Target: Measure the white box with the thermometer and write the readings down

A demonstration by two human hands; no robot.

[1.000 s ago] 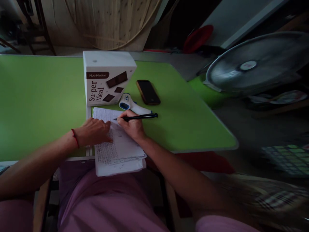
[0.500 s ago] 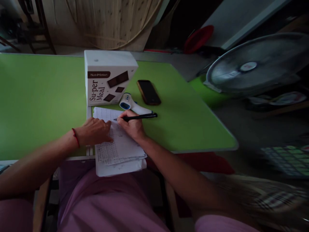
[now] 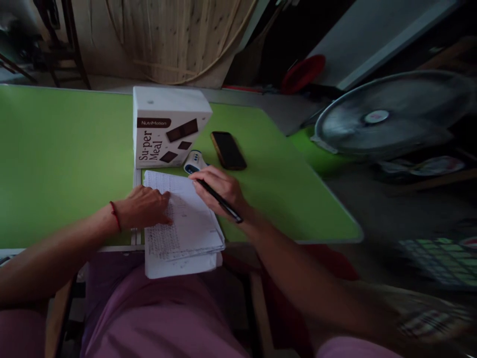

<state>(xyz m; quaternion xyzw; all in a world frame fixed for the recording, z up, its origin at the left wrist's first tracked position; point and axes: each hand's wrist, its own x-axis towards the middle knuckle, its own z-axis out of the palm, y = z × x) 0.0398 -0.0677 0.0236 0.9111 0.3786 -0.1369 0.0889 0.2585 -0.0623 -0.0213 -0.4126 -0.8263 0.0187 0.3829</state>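
A stack of handwritten paper sheets lies at the table's near edge, its bottom part jutting over it. My left hand rests on the left side of the stack, thumb and forefinger spread on the page, the other fingers bent. In my right hand is a black pen, gripped near its front end over the upper right edge of the paper. Just beyond that hand is a white and blue infrared thermometer, its handle hidden behind the fingers.
A white "Su-per Meal" box stands behind the paper on the green table. A dark phone lies right of it. Beyond the table's right edge is a green bucket with a large round metal lid above it.
My right hand has moved right, from the middle of the page to its upper right edge. The pen has swung so its back end points down toward me. My left hand stays on the paper.
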